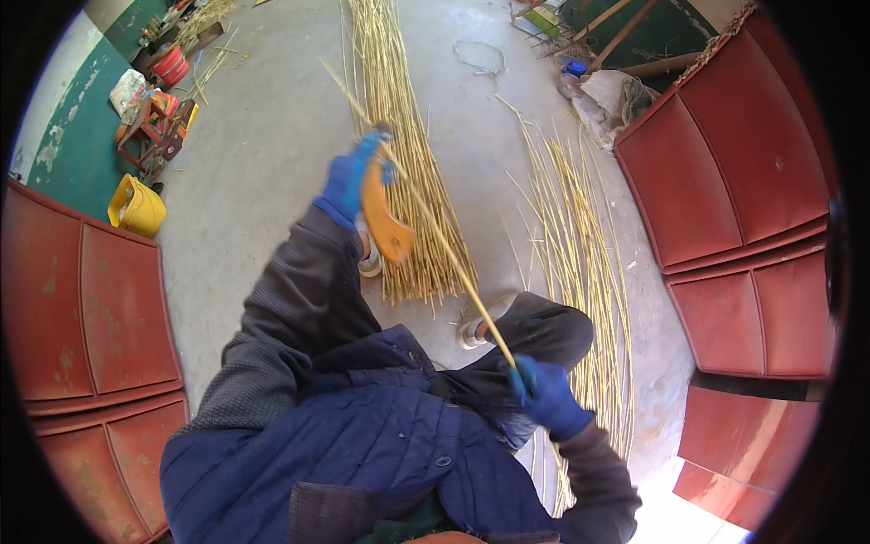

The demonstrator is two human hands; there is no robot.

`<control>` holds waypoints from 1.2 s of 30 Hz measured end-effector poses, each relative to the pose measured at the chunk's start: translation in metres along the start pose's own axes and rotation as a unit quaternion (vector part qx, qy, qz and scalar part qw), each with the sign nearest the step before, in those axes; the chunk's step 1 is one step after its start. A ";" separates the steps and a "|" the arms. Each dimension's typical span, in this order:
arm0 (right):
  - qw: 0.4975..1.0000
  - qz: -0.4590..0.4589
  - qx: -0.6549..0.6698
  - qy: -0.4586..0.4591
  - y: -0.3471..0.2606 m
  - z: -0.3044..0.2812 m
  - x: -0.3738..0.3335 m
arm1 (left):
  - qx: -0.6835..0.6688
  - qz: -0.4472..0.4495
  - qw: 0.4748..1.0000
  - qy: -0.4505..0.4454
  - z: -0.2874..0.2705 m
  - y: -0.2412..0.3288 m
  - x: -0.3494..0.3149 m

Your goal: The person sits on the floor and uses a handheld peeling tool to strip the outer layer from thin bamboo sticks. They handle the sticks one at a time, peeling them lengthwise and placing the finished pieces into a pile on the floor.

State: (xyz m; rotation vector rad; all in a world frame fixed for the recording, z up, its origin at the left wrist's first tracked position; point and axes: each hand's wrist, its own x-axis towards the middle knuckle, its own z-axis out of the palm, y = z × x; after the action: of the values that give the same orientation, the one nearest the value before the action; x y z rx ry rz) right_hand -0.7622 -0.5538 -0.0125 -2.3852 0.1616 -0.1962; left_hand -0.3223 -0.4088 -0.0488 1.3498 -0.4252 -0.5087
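My left hand (pixel 344 181), in a blue glove, is closed round a tool with a curved orange handle (pixel 384 218). A dark part of the tool shows blurred above the fingers, and its kind is unclear. One long, thin, yellow dry stalk (pixel 442 238) runs slantwise across my lap, passing close by the tool. Its near end sits in my right hand (pixel 555 399), also blue-gloved and closed. Beyond my feet lies a thick bundle of similar stalks (pixel 408 154) on the floor, partly hidden by my left hand and the tool.
A looser pile of stalks (pixel 584 263) lies to my right, partly behind my leg. Red door panels stand on the left (pixel 100 299) and right (pixel 725 172). A yellow bucket (pixel 136 207), small stool (pixel 145 136) and red bucket (pixel 169 67) line the left wall. Sacking (pixel 616 100) lies far right.
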 end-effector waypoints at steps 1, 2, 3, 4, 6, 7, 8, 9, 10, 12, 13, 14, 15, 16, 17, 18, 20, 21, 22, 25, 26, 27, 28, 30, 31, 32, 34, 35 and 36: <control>1.000 -0.007 -0.017 -0.011 0.000 -0.004 -0.030 | -0.034 -0.010 0.999 -0.004 -0.038 0.003 0.026; 0.998 0.009 -0.060 -0.005 -0.002 -0.008 -0.063 | -0.012 -0.026 0.998 0.059 -0.074 0.006 0.049; 0.994 0.041 -0.099 -0.014 -0.006 -0.014 -0.094 | -0.030 -0.035 0.996 0.072 -0.112 0.012 0.069; 0.990 0.053 -0.128 -0.038 -0.009 -0.021 -0.120 | -0.015 -0.046 0.993 0.110 -0.147 0.019 0.085; 0.978 0.077 -0.188 -0.042 -0.015 -0.034 -0.155 | -0.082 -0.050 0.991 0.098 -0.204 0.041 0.113; 0.971 0.091 -0.220 -0.023 -0.018 -0.040 -0.166 | -0.085 -0.028 0.989 0.114 -0.225 0.048 0.117; 0.964 0.096 -0.249 -0.009 -0.019 -0.048 -0.170 | -0.154 -0.075 0.983 -0.072 -0.239 0.060 0.125; 0.961 0.084 -0.264 0.022 -0.018 -0.053 -0.169 | -0.069 -0.040 0.994 0.072 -0.241 0.057 0.122; 0.950 0.114 -0.292 0.009 -0.016 -0.060 -0.166 | -0.043 -0.041 0.995 0.075 -0.238 0.057 0.120; 0.940 0.096 -0.326 0.016 -0.006 -0.070 -0.151 | -0.009 -0.051 0.996 0.067 -0.211 0.044 0.109; 0.936 0.089 -0.340 0.020 0.001 -0.075 -0.142 | -0.004 -0.065 0.998 0.026 -0.190 0.035 0.104; 0.939 0.092 -0.332 0.014 0.010 -0.079 -0.134 | 0.019 -0.071 0.997 0.039 -0.164 0.021 0.095; 0.939 0.092 -0.332 0.011 0.019 -0.083 -0.127 | 0.030 -0.078 0.996 0.028 -0.141 0.013 0.084; 0.938 0.086 -0.335 0.032 0.030 -0.085 -0.120 | 0.036 -0.087 0.995 0.011 -0.116 0.003 0.075; 0.934 0.079 -0.344 0.050 0.041 -0.089 -0.115 | 0.026 -0.082 0.995 -0.047 -0.087 -0.010 0.066; 0.919 0.097 -0.381 0.046 0.052 -0.091 -0.111 | 0.005 -0.121 0.991 -0.057 -0.063 -0.016 0.060; 0.914 0.135 -0.379 0.047 0.077 -0.091 -0.108 | 0.006 -0.167 0.981 -0.097 -0.015 -0.030 0.053; 0.914 0.115 -0.382 0.069 0.091 -0.087 -0.109 | 0.023 -0.175 0.977 -0.123 0.002 -0.036 0.047; 0.927 0.119 -0.348 0.070 0.105 -0.084 -0.111 | 0.044 -0.192 0.974 -0.117 0.020 -0.045 0.043; 0.935 0.170 -0.276 0.146 0.149 -0.054 -0.119 | 0.040 -0.206 0.962 -0.178 0.052 -0.065 0.039; 0.917 0.146 -0.333 0.165 0.163 -0.043 -0.124 | 0.049 -0.225 0.956 -0.180 0.057 -0.073 0.035; 0.908 0.156 -0.348 0.172 0.175 -0.030 -0.128 | 0.062 -0.240 0.952 -0.178 0.058 -0.078 0.033; 0.905 0.193 -0.328 0.189 0.184 -0.016 -0.136 | 0.096 -0.269 0.948 -0.143 0.059 -0.083 0.032; 0.892 0.233 -0.330 0.204 0.206 0.004 -0.140 | 0.108 -0.242 0.950 -0.164 0.058 -0.091 0.032; 0.879 0.250 -0.349 0.207 0.215 0.012 -0.141 | 0.104 -0.226 0.951 -0.182 0.057 -0.094 0.030; 0.873 0.262 -0.353 0.211 0.224 0.019 -0.140 | 0.145 -0.245 0.939 -0.194 0.059 -0.095 0.035; 0.865 0.283 -0.354 0.217 0.239 0.026 -0.135 | 0.162 -0.247 0.932 -0.210 0.064 -0.098 0.036; 0.860 0.290 -0.359 0.219 0.246 0.028 -0.132 | 0.167 -0.243 0.932 -0.212 0.068 -0.099 0.035; 0.858 0.293 -0.360 0.219 0.253 0.029 -0.130 | 0.182 -0.248 0.930 -0.203 0.073 -0.100 0.034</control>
State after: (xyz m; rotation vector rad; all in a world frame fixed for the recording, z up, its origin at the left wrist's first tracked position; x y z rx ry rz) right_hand -0.8991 -0.6967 -0.2191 -2.8239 1.3699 -0.4401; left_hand -0.3459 -0.5012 -0.1345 1.7237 -0.5349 -1.1886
